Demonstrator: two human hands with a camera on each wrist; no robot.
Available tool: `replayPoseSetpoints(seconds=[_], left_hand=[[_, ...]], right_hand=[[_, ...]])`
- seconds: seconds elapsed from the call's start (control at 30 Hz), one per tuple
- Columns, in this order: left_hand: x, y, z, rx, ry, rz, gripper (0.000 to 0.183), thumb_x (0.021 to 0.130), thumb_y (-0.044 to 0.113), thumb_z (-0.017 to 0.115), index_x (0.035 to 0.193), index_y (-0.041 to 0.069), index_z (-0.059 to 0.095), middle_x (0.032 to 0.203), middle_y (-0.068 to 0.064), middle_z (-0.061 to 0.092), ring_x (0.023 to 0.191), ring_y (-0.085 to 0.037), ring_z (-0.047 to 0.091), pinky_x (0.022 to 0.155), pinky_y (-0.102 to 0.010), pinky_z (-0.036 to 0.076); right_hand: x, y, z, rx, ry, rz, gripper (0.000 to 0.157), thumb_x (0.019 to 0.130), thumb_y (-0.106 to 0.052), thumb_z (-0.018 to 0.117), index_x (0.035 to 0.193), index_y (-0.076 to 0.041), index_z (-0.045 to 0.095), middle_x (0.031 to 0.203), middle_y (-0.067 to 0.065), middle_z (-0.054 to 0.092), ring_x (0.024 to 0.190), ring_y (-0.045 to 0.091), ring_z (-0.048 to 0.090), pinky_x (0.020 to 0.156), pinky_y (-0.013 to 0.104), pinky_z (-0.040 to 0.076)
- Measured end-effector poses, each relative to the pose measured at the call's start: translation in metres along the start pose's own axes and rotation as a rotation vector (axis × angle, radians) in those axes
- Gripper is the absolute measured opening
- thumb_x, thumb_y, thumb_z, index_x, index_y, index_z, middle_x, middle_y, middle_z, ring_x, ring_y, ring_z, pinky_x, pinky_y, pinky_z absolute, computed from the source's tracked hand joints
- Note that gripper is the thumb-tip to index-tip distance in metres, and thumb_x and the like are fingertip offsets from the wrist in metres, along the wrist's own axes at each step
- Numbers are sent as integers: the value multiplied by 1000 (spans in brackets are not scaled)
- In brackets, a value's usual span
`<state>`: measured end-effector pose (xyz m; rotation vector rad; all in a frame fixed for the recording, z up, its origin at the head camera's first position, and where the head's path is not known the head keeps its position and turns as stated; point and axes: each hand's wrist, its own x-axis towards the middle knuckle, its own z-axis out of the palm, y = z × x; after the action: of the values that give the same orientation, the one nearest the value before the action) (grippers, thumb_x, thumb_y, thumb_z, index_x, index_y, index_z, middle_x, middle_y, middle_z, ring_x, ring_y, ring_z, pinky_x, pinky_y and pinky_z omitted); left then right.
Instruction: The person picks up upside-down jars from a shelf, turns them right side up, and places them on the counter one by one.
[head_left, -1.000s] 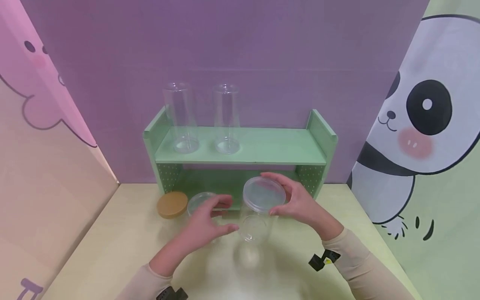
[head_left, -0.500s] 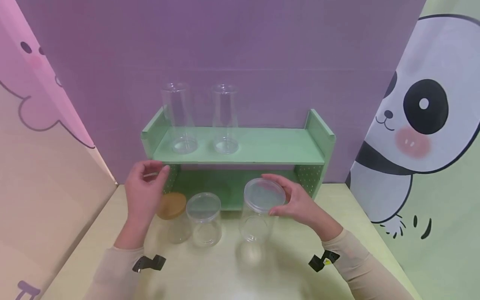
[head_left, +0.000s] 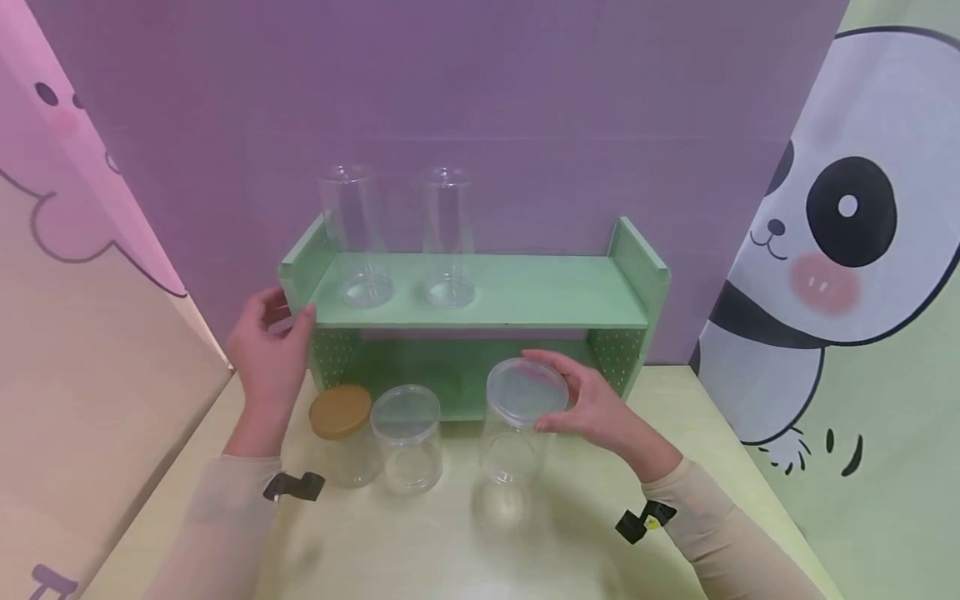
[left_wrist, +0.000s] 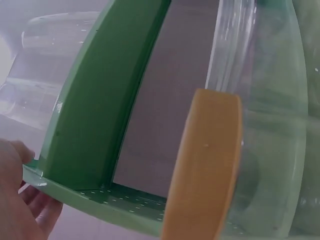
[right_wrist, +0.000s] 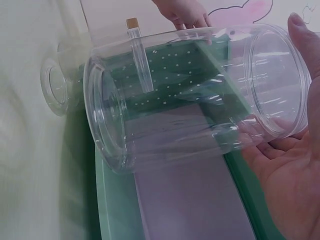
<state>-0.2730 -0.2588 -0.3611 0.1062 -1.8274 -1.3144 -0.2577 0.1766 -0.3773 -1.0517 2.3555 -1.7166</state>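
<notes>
My right hand (head_left: pixel 596 408) grips a clear jar (head_left: pixel 517 450) near its translucent lid, thumb and fingers on either side. The jar is upright in front of the light green shelf (head_left: pixel 540 292); in the right wrist view its base is close to the tabletop. With my left hand (head_left: pixel 268 358) I hold the shelf's left side panel (left_wrist: pixel 85 205), thumb and fingers on opposite faces of it in the left wrist view. Between my hands stand a smaller clear jar (head_left: pixel 408 417) with a clear lid and a jar with a brown lid (head_left: pixel 340 411).
Two tall clear containers (head_left: pixel 363 242) stand on the shelf's upper board, left and centre. A pale wooden table (head_left: pixel 420 550) bears the shelf and jars. Purple panelling (head_left: pixel 525 125) rises behind, with cartoon-printed walls at both sides.
My left hand has gone from beside the held jar, leftward and up, to the shelf's left side panel. My right hand keeps its hold on the jar, almost unmoved.
</notes>
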Motion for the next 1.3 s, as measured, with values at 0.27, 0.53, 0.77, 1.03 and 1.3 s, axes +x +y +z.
replayPoseSetpoints(seconds=[0.27,0.53,0.77,1.03,1.3], left_hand=[[2,-2,4,17,17,-20,38,100,11,80,137,8,78,120,-14,79,99,-4,73,78,-11,61],[0,-1,3,3,18,-37,36,99,10,80,135,7,78,117,-13,77,100,-4,71,77,-10,60],[0,-3,3,-8,19,-61,35,99,13,81,133,6,79,114,-7,76,102,-6,69,78,-11,60],[0,-5,4,-21,8,-86,34,100,14,81,133,6,78,115,-5,75,102,-8,67,79,-11,59],[0,-7,4,-20,12,-84,33,101,14,80,133,6,79,113,-2,74,102,-7,67,79,-11,58]], right_hand=[[1,3,2,8,-9,-9,92,78,1,94,160,-4,54,149,21,63,131,39,59,96,32,61],[4,4,4,-31,10,13,93,78,-4,96,161,-7,54,148,19,63,132,39,58,99,37,60],[14,11,12,-44,47,37,94,77,-4,97,161,-9,55,149,18,63,132,38,57,101,46,60],[25,23,28,-41,60,73,97,78,-5,99,163,-9,53,150,16,63,129,37,59,109,51,55],[33,36,47,-3,47,107,100,78,-5,100,165,-5,49,153,18,61,131,39,60,109,49,57]])
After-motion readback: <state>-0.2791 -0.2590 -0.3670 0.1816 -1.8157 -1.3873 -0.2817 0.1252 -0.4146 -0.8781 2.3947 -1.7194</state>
